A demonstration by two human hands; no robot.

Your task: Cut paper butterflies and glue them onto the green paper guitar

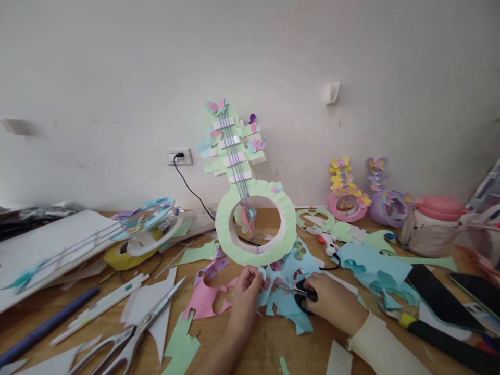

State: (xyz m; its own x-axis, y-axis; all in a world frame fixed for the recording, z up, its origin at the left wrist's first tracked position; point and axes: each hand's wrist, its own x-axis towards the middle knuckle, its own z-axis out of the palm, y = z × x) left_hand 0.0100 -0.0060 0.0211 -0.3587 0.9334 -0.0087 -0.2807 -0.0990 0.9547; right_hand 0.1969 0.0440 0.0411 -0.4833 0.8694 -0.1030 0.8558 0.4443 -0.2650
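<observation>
My left hand (249, 284) is closed in a pinch on a small light blue paper piece (262, 273). Small black-handled scissors (300, 297) are gripped in my right hand (328, 297), their blades pointing left toward that piece. Whether the blades touch it, I cannot tell. Just behind both hands a pale green paper guitar (287, 234) stands upright, with a round hollow body, purple strings and paper butterflies. Beneath the scissors lies a cut-up blue paper sheet (291, 310). A pink paper scrap (199, 302) with cut-out holes lies left of my left hand.
Large silver scissors (144, 320) and white pens (105, 302) lie at left. A glue gun (326, 239) rests behind my right hand. Two smaller paper guitars, one pink and yellow (347, 205) and one purple (385, 208), stand by the wall. A phone (443, 297) and pliers (437, 333) lie right.
</observation>
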